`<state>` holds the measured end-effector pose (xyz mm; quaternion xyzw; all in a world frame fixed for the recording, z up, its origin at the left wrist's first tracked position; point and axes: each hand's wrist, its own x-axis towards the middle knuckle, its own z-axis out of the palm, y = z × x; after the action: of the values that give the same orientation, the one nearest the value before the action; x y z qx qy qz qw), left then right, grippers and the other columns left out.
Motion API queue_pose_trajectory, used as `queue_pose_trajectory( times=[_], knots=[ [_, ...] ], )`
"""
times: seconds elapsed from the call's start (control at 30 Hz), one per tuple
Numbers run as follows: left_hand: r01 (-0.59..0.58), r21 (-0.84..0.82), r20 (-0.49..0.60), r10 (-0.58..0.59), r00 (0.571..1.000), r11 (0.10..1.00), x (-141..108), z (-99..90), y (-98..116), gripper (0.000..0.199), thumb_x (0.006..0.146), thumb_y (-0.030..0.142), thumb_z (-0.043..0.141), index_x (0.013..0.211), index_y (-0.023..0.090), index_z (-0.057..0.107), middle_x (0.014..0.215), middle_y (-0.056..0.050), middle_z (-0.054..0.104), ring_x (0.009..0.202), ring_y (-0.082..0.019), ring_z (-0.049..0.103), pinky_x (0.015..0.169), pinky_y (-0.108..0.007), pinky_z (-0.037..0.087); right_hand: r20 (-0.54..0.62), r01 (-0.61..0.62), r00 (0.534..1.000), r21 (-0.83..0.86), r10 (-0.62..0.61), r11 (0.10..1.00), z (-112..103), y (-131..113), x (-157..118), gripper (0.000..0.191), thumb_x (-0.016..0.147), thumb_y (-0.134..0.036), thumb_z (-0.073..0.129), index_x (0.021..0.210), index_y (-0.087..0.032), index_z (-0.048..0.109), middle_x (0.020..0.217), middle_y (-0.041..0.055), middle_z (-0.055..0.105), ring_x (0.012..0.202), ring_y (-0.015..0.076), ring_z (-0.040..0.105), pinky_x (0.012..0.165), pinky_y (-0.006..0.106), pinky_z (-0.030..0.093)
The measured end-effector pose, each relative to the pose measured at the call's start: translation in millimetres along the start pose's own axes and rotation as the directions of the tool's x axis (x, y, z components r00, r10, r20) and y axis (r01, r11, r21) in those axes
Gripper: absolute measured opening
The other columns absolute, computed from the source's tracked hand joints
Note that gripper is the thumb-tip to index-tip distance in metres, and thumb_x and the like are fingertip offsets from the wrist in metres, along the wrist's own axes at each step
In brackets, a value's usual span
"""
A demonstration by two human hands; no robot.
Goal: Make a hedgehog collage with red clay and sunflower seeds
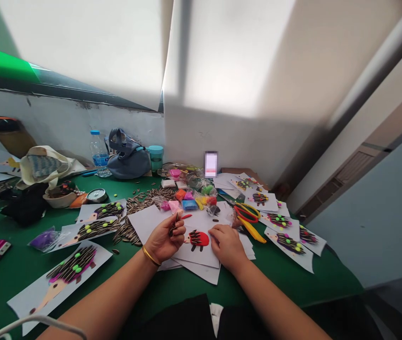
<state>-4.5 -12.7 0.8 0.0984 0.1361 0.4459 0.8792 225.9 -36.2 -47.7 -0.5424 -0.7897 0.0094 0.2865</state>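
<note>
My left hand is closed around several striped sunflower seeds, held just above the paper to the left of the clay hedgehog. The hedgehog has a red body with a few seeds stuck in it, dark feet and a pale snout, and lies on a white sheet. At the hedgehog's right edge, my right hand rests on the sheet with its fingers bent and drawn together. Whatever its fingertips hold, if anything, is hidden. A small red clay strip shows just beyond my left fingers.
Loose sunflower seeds are heaped at left. Behind the sheet lie bagged coloured clay packs. Scissors lie at right. Seed-covered hedgehog cards flank both sides. A bottle, bag and phone stand along the wall.
</note>
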Motion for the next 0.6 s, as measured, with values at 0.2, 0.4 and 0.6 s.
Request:
queue_pose_trajectory(
  times=[0.2, 0.4, 0.6],
  knots=[
    [0.003, 0.017, -0.056, -0.002, 0.998, 1.000, 1, 0.4, 1, 0.006, 0.091, 0.019, 0.055, 0.087, 0.017, 0.051, 0.063, 0.006, 0.036, 0.046, -0.004, 0.041, 0.033, -0.011, 0.026, -0.001, 0.020, 1.000, 0.044, -0.020, 0.999, 1, 3, 0, 0.025, 0.082, -0.012, 0.055, 0.098, -0.025, 0.070, 0.102, 0.0046, 0.068, 0.099, 0.0236, 0.058, 0.086, 0.039, 0.039],
    [0.001, 0.059, -0.042, 0.001, 0.999, 0.998, -1, 3.2, -3, 0.005, 0.091, 0.018, 0.057, 0.090, 0.017, 0.052, 0.063, 0.007, 0.035, 0.044, -0.002, 0.038, 0.034, -0.010, 0.023, -0.018, 0.016, 1.000, 0.151, -0.014, 0.988, 0, 6, 1, 0.029, 0.077, -0.007, 0.051, 0.091, -0.024, 0.071, 0.098, 0.0040, 0.069, 0.098, 0.0222, 0.059, 0.087, 0.038, 0.043],
    [0.046, 0.229, -0.053, -0.034, 0.998, 0.972, -3, 5.0, -10, 0.014, 0.087, 0.023, 0.064, 0.086, 0.017, 0.052, 0.059, 0.009, 0.029, 0.041, -0.001, 0.031, 0.035, -0.010, 0.016, -0.120, 0.002, 0.992, 0.233, 0.027, 0.972, -6, 8, 2, 0.026, 0.083, -0.013, 0.047, 0.096, -0.022, 0.069, 0.101, 0.0080, 0.067, 0.099, 0.0239, 0.059, 0.088, 0.040, 0.046]
  ],
)
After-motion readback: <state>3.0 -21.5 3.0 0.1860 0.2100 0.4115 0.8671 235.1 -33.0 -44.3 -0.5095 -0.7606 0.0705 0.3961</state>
